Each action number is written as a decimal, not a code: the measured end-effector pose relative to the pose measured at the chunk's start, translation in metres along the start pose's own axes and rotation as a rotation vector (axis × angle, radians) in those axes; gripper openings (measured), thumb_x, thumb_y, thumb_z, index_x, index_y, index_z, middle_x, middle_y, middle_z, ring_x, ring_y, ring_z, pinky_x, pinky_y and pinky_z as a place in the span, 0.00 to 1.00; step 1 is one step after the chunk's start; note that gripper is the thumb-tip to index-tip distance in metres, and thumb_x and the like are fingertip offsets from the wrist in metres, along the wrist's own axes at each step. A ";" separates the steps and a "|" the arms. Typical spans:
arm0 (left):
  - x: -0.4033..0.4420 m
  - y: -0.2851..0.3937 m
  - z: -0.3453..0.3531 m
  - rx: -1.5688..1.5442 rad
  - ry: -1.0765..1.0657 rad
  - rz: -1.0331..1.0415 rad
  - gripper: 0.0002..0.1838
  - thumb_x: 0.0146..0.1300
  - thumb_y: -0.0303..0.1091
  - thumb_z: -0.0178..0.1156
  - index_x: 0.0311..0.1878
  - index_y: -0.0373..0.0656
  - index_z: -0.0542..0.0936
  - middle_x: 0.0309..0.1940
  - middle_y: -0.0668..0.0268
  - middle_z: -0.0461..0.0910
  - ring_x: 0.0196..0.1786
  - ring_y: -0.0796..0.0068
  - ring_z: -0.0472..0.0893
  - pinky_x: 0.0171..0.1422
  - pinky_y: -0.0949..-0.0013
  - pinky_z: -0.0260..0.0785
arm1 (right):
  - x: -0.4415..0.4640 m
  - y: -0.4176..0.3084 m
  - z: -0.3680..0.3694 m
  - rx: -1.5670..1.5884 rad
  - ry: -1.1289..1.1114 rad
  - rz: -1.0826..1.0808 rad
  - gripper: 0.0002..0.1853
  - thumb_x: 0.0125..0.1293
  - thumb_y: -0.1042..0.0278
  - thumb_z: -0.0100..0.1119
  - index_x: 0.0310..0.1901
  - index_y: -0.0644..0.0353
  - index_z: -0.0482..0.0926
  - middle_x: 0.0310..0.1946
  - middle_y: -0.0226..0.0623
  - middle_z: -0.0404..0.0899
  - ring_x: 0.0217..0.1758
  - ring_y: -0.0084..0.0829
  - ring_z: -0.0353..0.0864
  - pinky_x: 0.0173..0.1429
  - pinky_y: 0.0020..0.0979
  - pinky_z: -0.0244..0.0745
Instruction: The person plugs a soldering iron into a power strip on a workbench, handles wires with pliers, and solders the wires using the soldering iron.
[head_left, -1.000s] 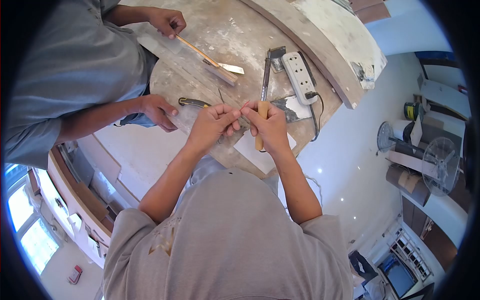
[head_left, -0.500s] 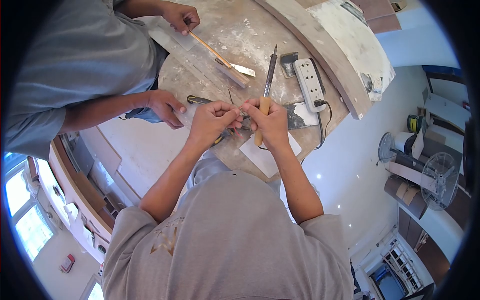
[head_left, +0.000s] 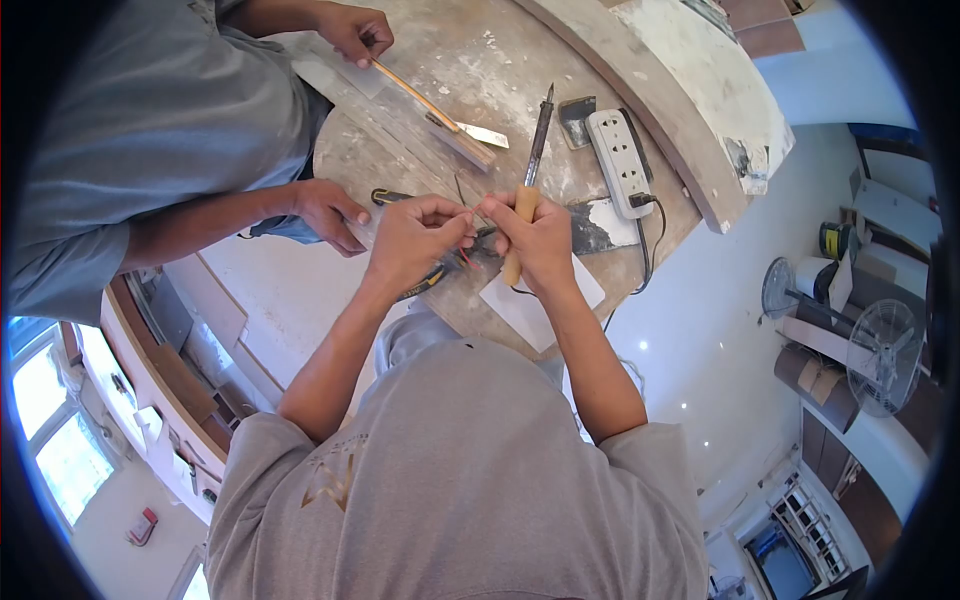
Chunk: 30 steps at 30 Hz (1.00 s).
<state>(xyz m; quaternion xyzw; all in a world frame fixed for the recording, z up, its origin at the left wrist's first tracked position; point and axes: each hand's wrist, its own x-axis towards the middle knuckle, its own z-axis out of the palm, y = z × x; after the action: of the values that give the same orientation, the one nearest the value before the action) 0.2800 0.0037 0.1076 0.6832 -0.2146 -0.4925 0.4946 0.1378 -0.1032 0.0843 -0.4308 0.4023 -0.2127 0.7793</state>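
- A thin red wire (head_left: 467,258) shows just beneath the left hand's fingertips, over the near edge of the surface (head_left: 470,310). It looks feather-light, soft and easily bent or snapped; a gentle pinch close to its end should suit it.
- The left hand (head_left: 415,240) has thumb and forefinger pressed together, apparently on the wire; the exact contact is too small to see.
- The right hand (head_left: 537,238) clasps a soldering iron (head_left: 529,192), its fingertips meeting or nearly meeting the left hand's.
- The iron points away, tip at the far end. It seems light and stiff; the wooden handle (head_left: 526,205) is the safe hold, since the metal may be hot.
- Near right, a white sheet (head_left: 540,312) lies partly under the right forearm.
- Left of the hands rests a black-and-yellow tool (head_left: 390,197).
- Farther right is a white power strip (head_left: 618,165) with a plug in it.
- At far left, a co-worker's far hand (head_left: 355,35) grips a slim stick (head_left: 415,95) reaching a wooden piece (head_left: 465,150); their near hand (head_left: 330,215) hangs loosely by the surface's edge.
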 end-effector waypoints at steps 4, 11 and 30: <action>-0.002 0.004 0.001 0.066 0.000 0.019 0.11 0.69 0.30 0.66 0.44 0.29 0.86 0.34 0.61 0.88 0.36 0.79 0.86 0.42 0.75 0.80 | 0.000 0.002 0.001 0.066 0.001 0.043 0.11 0.67 0.69 0.72 0.43 0.68 0.83 0.24 0.30 0.81 0.20 0.18 0.77 0.24 0.21 0.69; -0.007 0.018 -0.001 0.173 -0.014 0.015 0.11 0.69 0.31 0.67 0.44 0.30 0.87 0.33 0.63 0.87 0.34 0.81 0.83 0.40 0.75 0.78 | 0.001 0.008 0.002 0.179 -0.033 0.090 0.11 0.68 0.71 0.71 0.45 0.68 0.82 0.26 0.33 0.82 0.23 0.20 0.80 0.27 0.22 0.73; 0.006 0.007 -0.007 0.623 0.329 0.612 0.03 0.63 0.26 0.67 0.37 0.38 0.85 0.30 0.61 0.83 0.30 0.66 0.82 0.35 0.67 0.73 | -0.025 0.001 -0.040 -0.480 0.034 -0.132 0.19 0.77 0.61 0.60 0.58 0.68 0.79 0.27 0.30 0.78 0.28 0.18 0.75 0.35 0.25 0.71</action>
<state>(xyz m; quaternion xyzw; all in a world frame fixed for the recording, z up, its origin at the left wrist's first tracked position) 0.2901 -0.0006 0.1111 0.7735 -0.4626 -0.1213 0.4159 0.0909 -0.1056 0.0830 -0.6252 0.4253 -0.1689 0.6322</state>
